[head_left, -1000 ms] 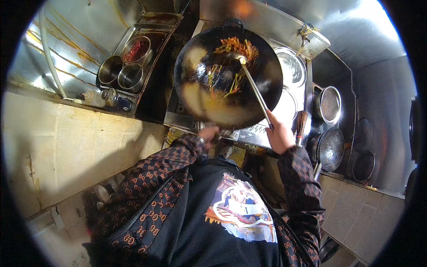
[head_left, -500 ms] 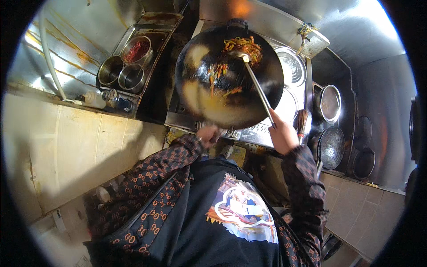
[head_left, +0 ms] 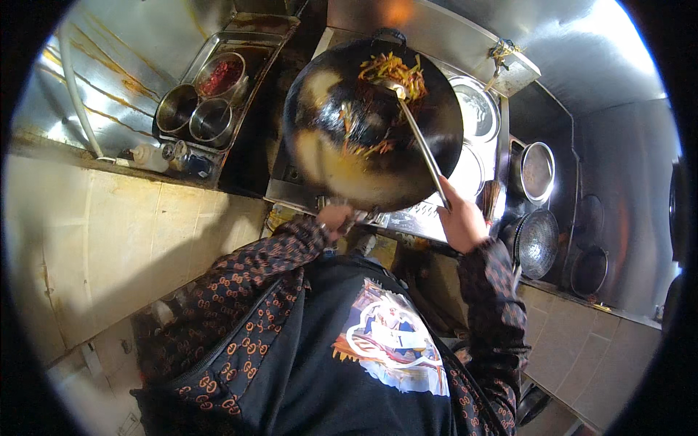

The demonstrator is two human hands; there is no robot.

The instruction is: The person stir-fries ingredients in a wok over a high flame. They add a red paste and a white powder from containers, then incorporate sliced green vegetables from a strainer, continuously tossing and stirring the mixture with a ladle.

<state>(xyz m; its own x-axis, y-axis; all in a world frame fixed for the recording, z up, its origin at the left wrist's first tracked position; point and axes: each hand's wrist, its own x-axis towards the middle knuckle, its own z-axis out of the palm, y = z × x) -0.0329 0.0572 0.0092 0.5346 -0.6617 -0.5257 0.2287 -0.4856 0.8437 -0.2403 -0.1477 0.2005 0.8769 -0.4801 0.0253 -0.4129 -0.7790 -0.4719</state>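
A big dark wok (head_left: 320,145) sits on the metal stove in front of me. My right hand (head_left: 463,221) is closed around the long handle of a ladle (head_left: 420,138). The ladle's bowl lies in the wok against a heap of cooked vegetable strips (head_left: 400,71) on the far side. Scattered strips (head_left: 371,149) and oily liquid lie nearer the middle. At the wok's near edge my left hand (head_left: 336,219) is closed beside some metal parts; what it grips is hidden.
On the left, a metal tray (head_left: 251,87) carries several round pots, one holding red food (head_left: 222,76). Bottles (head_left: 149,156) stand near it. To the right are a brush (head_left: 491,198), a metal bowl (head_left: 538,172) and a perforated strainer (head_left: 538,243). A loop handle (head_left: 389,35) tops the wok's far rim.
The strips in the middle of the wok are fewer and have shifted; the far heap has changed shape slightly. Both hands stay in nearly the same places, with the view shifted a little.
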